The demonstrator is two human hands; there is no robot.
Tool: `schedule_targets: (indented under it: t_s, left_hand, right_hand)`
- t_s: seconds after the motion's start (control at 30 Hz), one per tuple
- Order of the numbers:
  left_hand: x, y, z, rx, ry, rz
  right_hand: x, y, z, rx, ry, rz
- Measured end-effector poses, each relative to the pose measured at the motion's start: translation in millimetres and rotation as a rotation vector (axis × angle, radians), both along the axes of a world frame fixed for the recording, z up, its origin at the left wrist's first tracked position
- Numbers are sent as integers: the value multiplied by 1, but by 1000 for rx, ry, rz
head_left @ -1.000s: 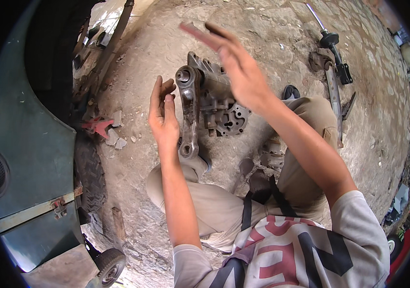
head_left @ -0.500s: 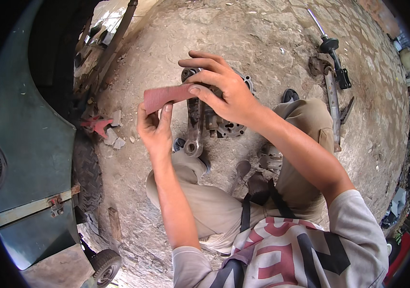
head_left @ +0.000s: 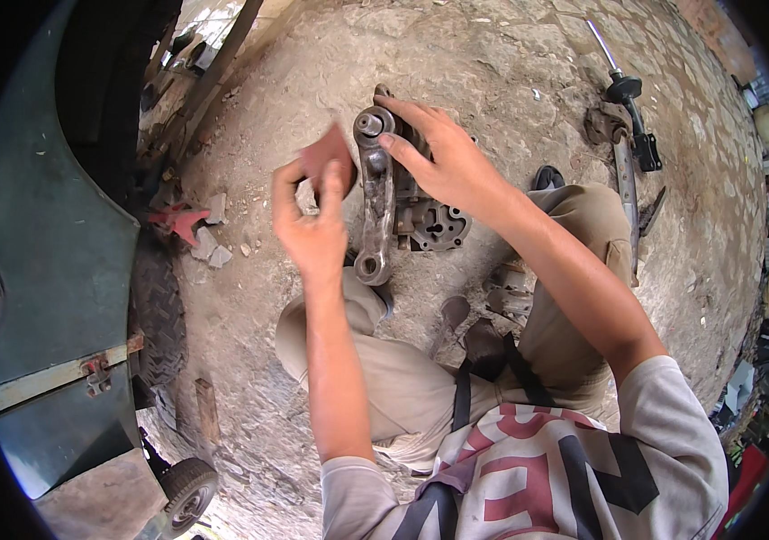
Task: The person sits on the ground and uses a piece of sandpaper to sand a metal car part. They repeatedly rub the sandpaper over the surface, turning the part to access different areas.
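Note:
Pinched between the thumb and fingers of my left hand is a bent piece of reddish sandpaper, slightly blurred. It is just left of a worn metal suspension arm, which has a round end with a stud at the far side and an eye at the near side. My right hand grips the arm's far end, the thumb on its round head and the fingers around behind. Right of the arm, partly hidden by my right hand, sits a grey metal casting with holes.
A green vehicle body with a tyre stands at the left. A red metal piece and broken stones lie beside it. At the right are a shock absorber and a long metal bar on the dirt floor.
My right hand has let go of the sandpaper and moved onto the suspension arm's far end. My left hand has shifted right with the sandpaper, now turned more upright.

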State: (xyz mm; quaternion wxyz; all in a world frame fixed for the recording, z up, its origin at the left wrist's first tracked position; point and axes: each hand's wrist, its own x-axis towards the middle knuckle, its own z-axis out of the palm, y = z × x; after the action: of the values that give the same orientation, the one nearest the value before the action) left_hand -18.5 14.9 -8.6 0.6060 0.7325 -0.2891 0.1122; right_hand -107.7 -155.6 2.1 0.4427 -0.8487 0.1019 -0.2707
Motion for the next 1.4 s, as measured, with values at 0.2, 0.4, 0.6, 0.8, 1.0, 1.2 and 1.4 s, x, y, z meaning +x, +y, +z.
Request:
schedule_targets:
  t_s: [0.2, 0.4, 0.6, 0.8, 1.0, 1.2, 1.4]
  left_hand:
    - [-6, -16, 14, 49, 55, -241]
    - [-8, -19, 18, 48, 106, -266]
    - [-1, -23, 14, 93, 228, -257]
    - [11, -21, 10, 146, 326, -313]
    - [9, -22, 14, 69, 365, -312]
    - [1, -17, 22, 118, 491, -310]
    - [4, -24, 18, 34, 553, -302]
  right_hand:
    - [-2, -1, 2, 15, 29, 55]
    - [-1, -3, -1, -29, 29, 68]
    - [-2, -1, -3, -36, 47, 59]
    - [-2, 0, 1, -28, 52, 56]
    - [-2, 1, 0, -11, 31, 63]
    - [-4, 1, 0, 12, 61, 86]
    - [-1, 6, -1, 22, 61, 71]
